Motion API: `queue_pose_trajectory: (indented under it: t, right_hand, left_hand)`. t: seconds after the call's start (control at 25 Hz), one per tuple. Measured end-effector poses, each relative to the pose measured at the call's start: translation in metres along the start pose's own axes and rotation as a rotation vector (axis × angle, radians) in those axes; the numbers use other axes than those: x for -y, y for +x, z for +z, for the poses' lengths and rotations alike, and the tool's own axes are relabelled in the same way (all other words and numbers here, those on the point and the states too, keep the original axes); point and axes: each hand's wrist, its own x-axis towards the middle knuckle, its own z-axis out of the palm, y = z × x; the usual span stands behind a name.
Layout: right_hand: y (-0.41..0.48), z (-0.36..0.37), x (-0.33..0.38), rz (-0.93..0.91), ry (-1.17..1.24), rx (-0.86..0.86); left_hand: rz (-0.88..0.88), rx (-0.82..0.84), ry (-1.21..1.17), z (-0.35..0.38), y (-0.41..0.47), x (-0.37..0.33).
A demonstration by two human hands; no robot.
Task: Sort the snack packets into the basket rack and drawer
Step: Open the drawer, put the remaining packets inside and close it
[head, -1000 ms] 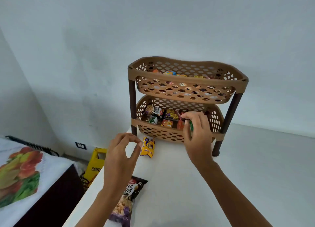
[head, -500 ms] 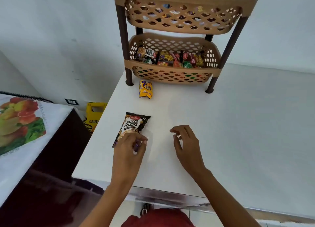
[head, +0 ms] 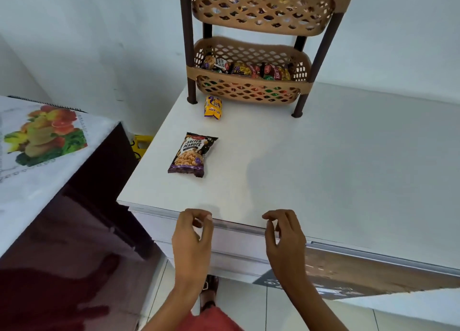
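Observation:
A two-tier tan basket rack (head: 251,89) stands at the back of a white counter (head: 336,161). Its lower basket holds several snack packets (head: 249,69), and the upper basket (head: 263,22) holds more. A salted peanuts packet (head: 192,155) lies on the counter's left part. A small yellow biscuit packet (head: 213,107) lies in front of the rack. My left hand (head: 193,241) and my right hand (head: 283,238) hover at the counter's front edge, over the drawer front (head: 231,246). Both hands are empty, with curled, slightly parted fingers.
A dark cabinet with a fruit-print cloth (head: 42,141) stands to the left, close to the counter. A yellow caution sign (head: 141,144) sits in the gap between them. White floor tiles (head: 249,303) and my foot show below.
My left hand has let go of the peanuts packet, which stays on the counter. Both hands have drawn back to the counter's front edge, and my view has tilted down.

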Motion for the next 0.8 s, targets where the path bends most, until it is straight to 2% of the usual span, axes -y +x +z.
queue_pose_trajectory:
  t: [0.08,0.16,0.32,0.4,0.64,0.72,0.8]
  right_hand:
    - [-0.022,-0.004,0.0,0.082,0.05,0.004]
    - [-0.036,-0.005,0.002,0.262,0.161,0.038]
    - [-0.043,-0.007,0.011,0.827,0.583,0.281]
    - [-0.038,-0.004,0.012,1.001,0.835,0.338]
    - [-0.019,0.008,0.009,1.193,1.269,0.232]
    - [-0.017,0.013,0.008,1.222,1.306,0.189]
    - [-0.017,0.016,0.007,1.203,1.242,0.174]
  left_hand:
    - [-0.236,0.011,-0.136,0.003,-0.019,0.011]
    - [-0.393,0.038,-0.245,0.006,-0.024,0.027]
    - [-0.578,0.154,-0.568,0.011,-0.017,0.044]
    - [-0.613,0.181,-0.699,0.015,-0.009,0.041]
    - [-0.737,0.027,-0.954,0.017,0.023,0.038]
    - [-0.788,0.018,-1.008,0.012,0.032,0.04]
    - [-0.807,0.06,-1.001,0.008,0.035,0.044]
